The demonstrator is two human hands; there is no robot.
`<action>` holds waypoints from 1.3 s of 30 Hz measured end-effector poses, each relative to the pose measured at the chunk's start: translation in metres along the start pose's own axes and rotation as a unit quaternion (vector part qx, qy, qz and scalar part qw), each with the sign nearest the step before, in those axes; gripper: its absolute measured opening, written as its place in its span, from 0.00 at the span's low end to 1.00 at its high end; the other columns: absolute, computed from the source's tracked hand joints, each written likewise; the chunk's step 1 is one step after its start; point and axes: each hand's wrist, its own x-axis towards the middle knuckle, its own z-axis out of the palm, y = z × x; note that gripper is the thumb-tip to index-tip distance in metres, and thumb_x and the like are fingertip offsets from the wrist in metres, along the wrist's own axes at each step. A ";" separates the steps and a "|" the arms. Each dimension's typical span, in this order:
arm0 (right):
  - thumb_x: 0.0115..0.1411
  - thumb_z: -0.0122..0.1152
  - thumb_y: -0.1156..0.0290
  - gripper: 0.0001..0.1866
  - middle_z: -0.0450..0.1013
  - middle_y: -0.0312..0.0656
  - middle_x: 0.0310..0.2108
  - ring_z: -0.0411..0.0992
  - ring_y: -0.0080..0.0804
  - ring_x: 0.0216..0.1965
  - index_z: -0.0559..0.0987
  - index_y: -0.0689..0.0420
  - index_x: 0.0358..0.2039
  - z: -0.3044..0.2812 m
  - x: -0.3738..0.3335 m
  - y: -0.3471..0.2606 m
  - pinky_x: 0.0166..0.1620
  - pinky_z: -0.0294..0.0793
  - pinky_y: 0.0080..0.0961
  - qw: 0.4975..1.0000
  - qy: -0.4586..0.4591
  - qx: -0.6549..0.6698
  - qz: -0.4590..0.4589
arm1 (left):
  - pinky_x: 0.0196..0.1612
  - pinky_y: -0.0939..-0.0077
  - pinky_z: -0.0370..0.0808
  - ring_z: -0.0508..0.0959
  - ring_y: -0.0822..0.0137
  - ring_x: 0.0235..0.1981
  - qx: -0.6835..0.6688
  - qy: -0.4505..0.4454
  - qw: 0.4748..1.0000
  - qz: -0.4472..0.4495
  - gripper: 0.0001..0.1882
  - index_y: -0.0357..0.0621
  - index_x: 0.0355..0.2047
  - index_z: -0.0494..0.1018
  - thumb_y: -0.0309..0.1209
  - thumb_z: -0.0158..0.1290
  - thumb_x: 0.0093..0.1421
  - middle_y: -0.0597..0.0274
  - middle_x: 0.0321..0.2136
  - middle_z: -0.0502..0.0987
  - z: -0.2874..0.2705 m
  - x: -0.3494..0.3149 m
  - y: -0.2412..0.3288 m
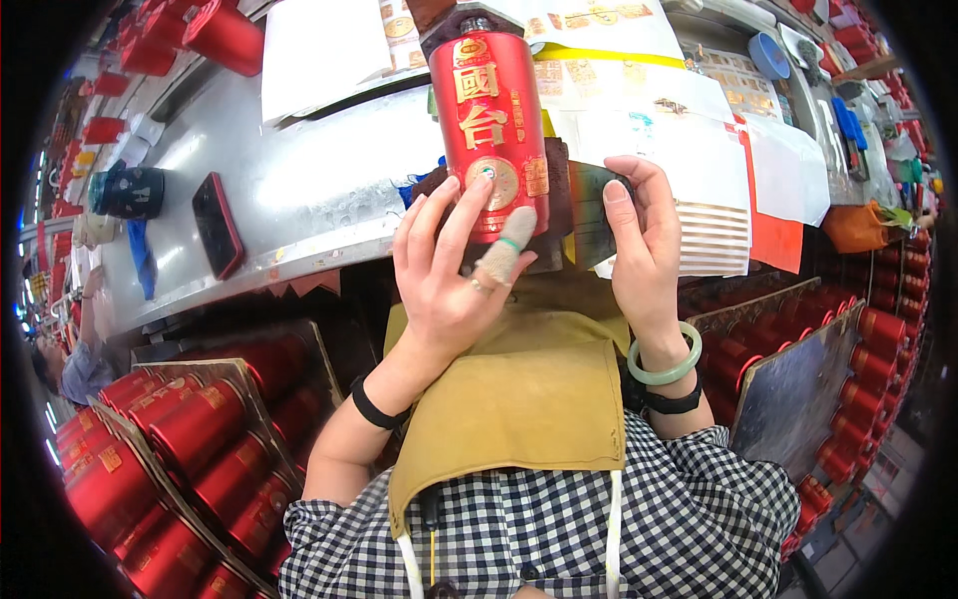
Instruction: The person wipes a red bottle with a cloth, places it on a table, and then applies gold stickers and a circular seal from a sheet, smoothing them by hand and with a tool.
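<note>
A red bottle (479,110) with gold lettering and a round gold emblem lies on a dark brown padded rest (559,190) in front of me, its neck pointing away. My left hand (454,255) has its fingers stretched over the bottle's lower part, several fingertips touching it near the emblem. One finger wears a pale cloth cover (504,250) with a green band. Beside the bottle, my right hand (644,230) is curled with thumb and forefinger at the edge of a dark green flat piece (593,215); its other fingers are partly hidden.
Printed label sheets (609,75) and white papers (689,150) cover the metal table's far and right parts. A phone (218,227) and a dark patterned container (135,192) stand left. Racks of red bottles (200,414) flank me on both sides.
</note>
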 end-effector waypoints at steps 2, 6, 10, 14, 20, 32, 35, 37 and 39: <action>0.72 0.51 0.76 0.11 0.74 0.42 0.48 0.69 0.25 0.52 0.73 0.65 0.52 0.001 -0.001 0.000 0.58 0.67 0.25 1.000 -0.003 -0.002 -0.009 | 0.62 0.53 0.69 0.71 0.50 0.60 0.074 -0.001 0.997 -0.001 0.24 0.65 0.50 0.81 0.37 0.69 0.50 0.55 0.62 0.70 0.005 0.001 0.007; 0.72 0.52 0.77 0.11 0.74 0.41 0.46 0.70 0.24 0.51 0.73 0.65 0.52 0.004 -0.001 -0.002 0.57 0.68 0.23 1.000 -0.005 0.009 -0.009 | 0.62 0.57 0.68 0.73 0.54 0.57 0.069 0.027 0.997 -0.017 0.18 0.67 0.47 0.85 0.35 0.65 0.55 0.59 0.61 0.73 0.016 0.005 0.017; 0.70 0.55 0.77 0.10 0.74 0.41 0.44 0.72 0.24 0.48 0.73 0.64 0.51 0.005 0.000 -0.004 0.53 0.71 0.23 0.999 0.011 -0.007 -0.035 | 0.56 0.60 0.70 0.74 0.54 0.56 0.014 0.121 0.991 -0.060 0.23 0.59 0.47 0.84 0.33 0.72 0.48 0.56 0.56 0.79 0.012 -0.010 0.004; 0.67 0.58 0.76 0.10 0.76 0.46 0.42 0.75 0.36 0.46 0.75 0.64 0.48 0.022 -0.005 -0.008 0.52 0.72 0.29 0.994 -0.032 -0.082 -0.066 | 0.57 0.59 0.74 0.74 0.49 0.57 -0.025 0.125 0.989 -0.081 0.24 0.46 0.47 0.83 0.23 0.72 0.48 0.49 0.59 0.76 0.012 -0.020 -0.004; 0.67 0.58 0.77 0.10 0.77 0.48 0.41 0.77 0.40 0.44 0.77 0.64 0.47 -0.005 0.008 0.020 0.50 0.74 0.32 0.977 0.013 -0.203 -0.058 | 0.58 0.57 0.74 0.74 0.45 0.57 -0.062 0.083 0.984 -0.148 0.25 0.40 0.48 0.82 0.21 0.72 0.47 0.44 0.60 0.75 0.012 -0.032 -0.006; 0.64 0.59 0.80 0.12 0.79 0.46 0.42 0.77 0.37 0.45 0.79 0.62 0.48 0.006 0.036 -0.024 0.51 0.75 0.30 0.964 0.003 -0.172 -0.202 | 0.64 0.60 0.70 0.69 0.51 0.63 -0.136 0.015 0.977 -0.161 0.49 0.39 0.65 0.68 0.30 0.77 0.41 0.49 0.64 0.67 0.006 0.029 -0.007; 0.50 0.65 0.80 0.14 0.81 0.35 0.36 0.77 0.35 0.37 0.85 0.53 0.39 0.004 0.048 -0.025 0.43 0.77 0.32 0.828 -0.091 -0.297 -0.466 | 0.64 0.62 0.71 0.72 0.52 0.62 -0.165 0.029 0.971 -0.169 0.52 0.37 0.68 0.64 0.28 0.77 0.42 0.49 0.64 0.67 0.008 0.024 -0.009; 0.46 0.66 0.77 0.15 0.81 0.34 0.35 0.76 0.33 0.34 0.85 0.52 0.37 0.007 0.033 -0.030 0.41 0.77 0.30 0.806 -0.157 -0.288 -0.492 | 0.62 0.59 0.73 0.74 0.48 0.60 -0.206 0.062 0.959 -0.187 0.51 0.34 0.65 0.66 0.30 0.77 0.40 0.46 0.64 0.69 0.015 0.019 -0.011; 0.50 0.66 0.82 0.15 0.82 0.39 0.35 0.73 0.36 0.31 0.85 0.55 0.40 0.009 0.036 -0.041 0.37 0.74 0.31 0.819 -0.188 -0.265 -0.473 | 0.62 0.60 0.73 0.74 0.47 0.61 -0.198 0.051 0.963 -0.172 0.52 0.33 0.65 0.65 0.30 0.78 0.41 0.43 0.64 0.68 0.013 0.020 -0.012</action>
